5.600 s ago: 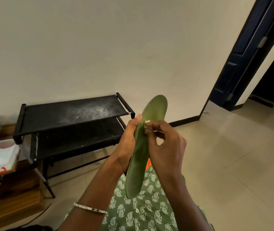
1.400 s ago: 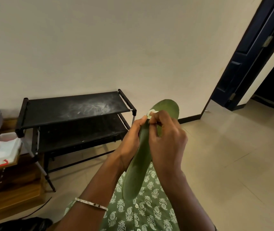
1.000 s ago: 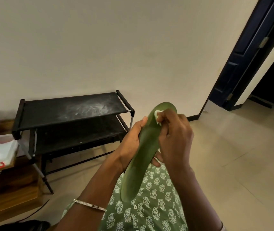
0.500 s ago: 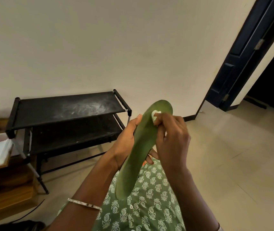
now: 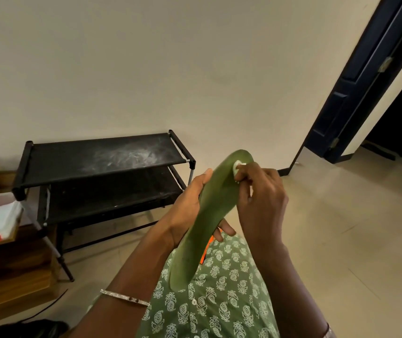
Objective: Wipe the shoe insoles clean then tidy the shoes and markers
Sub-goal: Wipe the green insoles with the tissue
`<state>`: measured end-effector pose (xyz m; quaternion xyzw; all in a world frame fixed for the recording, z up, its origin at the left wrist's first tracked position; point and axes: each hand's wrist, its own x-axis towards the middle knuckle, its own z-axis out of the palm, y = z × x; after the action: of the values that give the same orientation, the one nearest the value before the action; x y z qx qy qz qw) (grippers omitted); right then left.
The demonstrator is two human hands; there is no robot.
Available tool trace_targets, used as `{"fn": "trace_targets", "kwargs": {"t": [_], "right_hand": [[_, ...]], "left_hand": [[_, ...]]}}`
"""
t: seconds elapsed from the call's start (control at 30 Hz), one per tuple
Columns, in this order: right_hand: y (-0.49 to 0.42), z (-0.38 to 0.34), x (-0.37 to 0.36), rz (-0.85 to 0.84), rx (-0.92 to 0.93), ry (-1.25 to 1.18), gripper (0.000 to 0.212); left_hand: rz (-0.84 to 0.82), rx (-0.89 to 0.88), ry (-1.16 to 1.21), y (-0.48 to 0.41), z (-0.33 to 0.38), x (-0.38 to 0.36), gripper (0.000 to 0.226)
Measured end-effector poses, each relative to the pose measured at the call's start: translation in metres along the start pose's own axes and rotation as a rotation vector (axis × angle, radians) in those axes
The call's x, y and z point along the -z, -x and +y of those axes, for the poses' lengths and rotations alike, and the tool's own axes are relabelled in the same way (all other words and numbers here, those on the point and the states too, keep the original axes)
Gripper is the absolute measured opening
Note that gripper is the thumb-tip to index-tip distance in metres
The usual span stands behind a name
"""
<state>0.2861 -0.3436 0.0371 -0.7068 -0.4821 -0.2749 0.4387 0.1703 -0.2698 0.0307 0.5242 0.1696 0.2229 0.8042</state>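
1. The insole (image 5: pixel 209 211), green, is held above the lap, its long axis running from 7 o'clock at the near end to 1 o'clock at the far tip.
2. It is gripped at mid-length by the left hand (image 5: pixel 182 213), thumb on the 9 o'clock edge, fingers (image 5: pixel 226 231) curled round behind.
3. A small white wipe (image 5: pixel 236 167) is pinched in the narrowly closed fingers of the right hand (image 5: pixel 261 198) and pressed on the far tip.
4. Most of the surface is judged to lie toward 7 o'clock from the wipe, so a stroke down the axis is called for.
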Motion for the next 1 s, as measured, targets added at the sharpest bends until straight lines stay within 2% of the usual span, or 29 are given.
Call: {"fn": "trace_targets", "kwargs": {"t": [0.23, 0.4, 0.67, 0.83, 1.0], "right_hand": [[0.020, -0.022, 0.005, -0.085, 0.141, -0.095, 0.018], [0.004, -0.002, 0.003, -0.043, 0.049, -0.028, 0.022], [0.006, -0.011, 0.000, -0.024, -0.023, -0.027, 0.022], [0.015, -0.029, 0.000, -0.056, 0.075, -0.114, 0.021], [0.006, -0.005, 0.001, 0.013, 0.003, -0.006, 0.017]], "left_hand": [[0.014, -0.035, -0.022, -0.001, -0.002, 0.003, 0.065], [-0.001, 0.036, -0.006, -0.007, -0.004, 0.007, 0.074], [0.033, 0.010, -0.029, -0.006, -0.008, 0.007, 0.062], [0.047, -0.057, -0.010, -0.005, -0.007, 0.005, 0.063], [0.035, -0.040, -0.073, -0.005, -0.003, 0.004, 0.060]]}}
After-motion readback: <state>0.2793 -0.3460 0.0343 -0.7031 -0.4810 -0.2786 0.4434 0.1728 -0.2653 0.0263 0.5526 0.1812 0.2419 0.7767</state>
